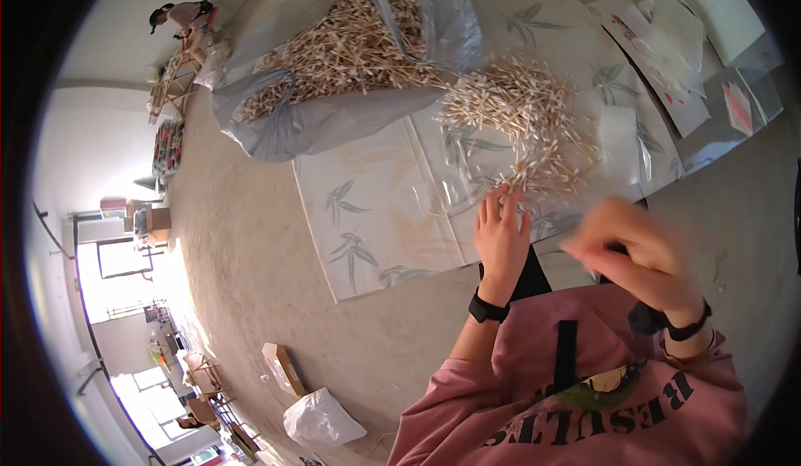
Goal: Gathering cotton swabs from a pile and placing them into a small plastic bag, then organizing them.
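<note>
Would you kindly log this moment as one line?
left hand: at near edge of loose swabs | right hand: blurred, off swabs | grey bag: more inside

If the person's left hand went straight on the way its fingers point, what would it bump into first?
The left hand would probably first meet the loose pile of white-tipped wooden cotton swabs; it reaches the pile's near edge, though contact is unclear.

Near the edge of a leaf-patterned counter (380, 207), the left hand (502, 234) has its fingertips at a loose heap of cotton swabs (526, 107) — the right hand (638, 241), blurred, is to its right — while a grey plastic bag (334, 126), open and holding many more swabs (350, 45), lies left of the heap.
</note>
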`<state>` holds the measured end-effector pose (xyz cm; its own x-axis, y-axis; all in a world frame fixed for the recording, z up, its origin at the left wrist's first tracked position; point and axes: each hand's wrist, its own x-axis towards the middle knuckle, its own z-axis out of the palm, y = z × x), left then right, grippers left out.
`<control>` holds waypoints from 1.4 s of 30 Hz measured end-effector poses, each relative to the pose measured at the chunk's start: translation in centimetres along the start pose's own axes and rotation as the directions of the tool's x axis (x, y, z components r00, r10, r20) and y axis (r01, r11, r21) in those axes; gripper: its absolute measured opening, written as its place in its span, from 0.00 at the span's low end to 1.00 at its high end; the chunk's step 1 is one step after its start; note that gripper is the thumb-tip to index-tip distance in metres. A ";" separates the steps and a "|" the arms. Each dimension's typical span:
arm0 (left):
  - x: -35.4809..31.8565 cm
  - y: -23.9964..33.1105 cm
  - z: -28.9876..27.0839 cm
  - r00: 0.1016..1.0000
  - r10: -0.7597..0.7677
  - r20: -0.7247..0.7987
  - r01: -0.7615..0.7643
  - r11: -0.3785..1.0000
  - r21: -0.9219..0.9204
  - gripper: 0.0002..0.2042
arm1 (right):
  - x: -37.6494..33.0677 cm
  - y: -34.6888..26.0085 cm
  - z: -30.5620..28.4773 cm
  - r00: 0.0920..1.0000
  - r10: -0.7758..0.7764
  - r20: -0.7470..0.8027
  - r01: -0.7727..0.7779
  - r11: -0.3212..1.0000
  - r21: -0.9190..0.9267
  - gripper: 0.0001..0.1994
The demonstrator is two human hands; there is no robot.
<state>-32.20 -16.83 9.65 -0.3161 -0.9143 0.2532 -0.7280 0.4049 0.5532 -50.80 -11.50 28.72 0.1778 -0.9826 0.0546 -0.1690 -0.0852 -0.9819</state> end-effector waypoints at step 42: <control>1.6 -1.1 0.0 0.988 0.147 0.050 -0.139 0.981 -0.135 0.11 | 5.8 20.8 -1.2 0.966 0.226 -0.125 -0.209 0.968 0.138 0.11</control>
<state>-31.95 -18.77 9.47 -0.4497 -0.8441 0.2921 -0.5879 0.5259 0.6146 -54.40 -19.15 8.85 0.0120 -0.9891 -0.1469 -0.0666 0.1458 -0.9871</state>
